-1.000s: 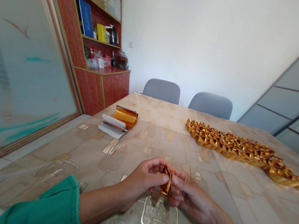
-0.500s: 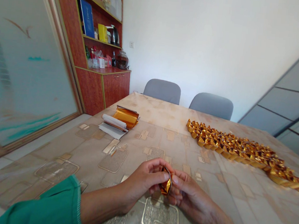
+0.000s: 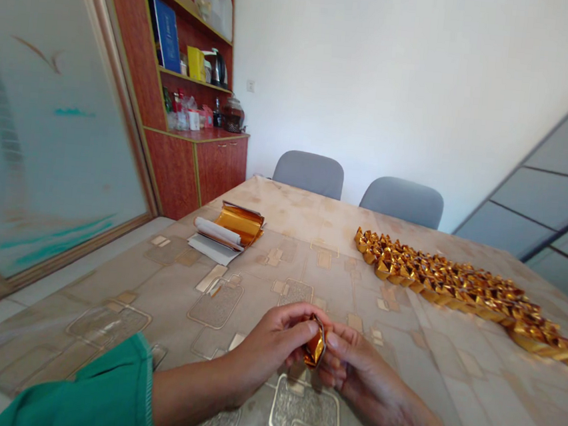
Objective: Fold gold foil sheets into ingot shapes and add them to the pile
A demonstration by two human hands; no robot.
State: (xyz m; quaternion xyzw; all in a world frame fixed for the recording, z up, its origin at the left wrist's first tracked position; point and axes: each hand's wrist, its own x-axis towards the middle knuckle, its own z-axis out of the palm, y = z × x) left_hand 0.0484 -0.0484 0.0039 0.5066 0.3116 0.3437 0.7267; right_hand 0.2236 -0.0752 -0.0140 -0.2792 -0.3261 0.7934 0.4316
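Observation:
A small folded piece of gold foil paper (image 3: 315, 345) is pinched between both my hands just above the table's near edge. My left hand (image 3: 271, 346) grips its left side with thumb and fingers closed. My right hand (image 3: 356, 371) closes on its right side, thumb on top. A long heap of several finished gold folded pieces (image 3: 458, 287) lies on the table at the right. A stack of gold foil sheets with white backing paper (image 3: 227, 229) lies farther off to the left.
The table (image 3: 236, 289) has a beige patterned cover. Two grey chairs (image 3: 309, 172) stand at its far side. A wooden cabinet with shelves (image 3: 194, 104) is at the back left, a glass sliding door (image 3: 35, 135) on the left.
The gold piece has been squeezed smaller and lower between my fingers; both hands stay in place.

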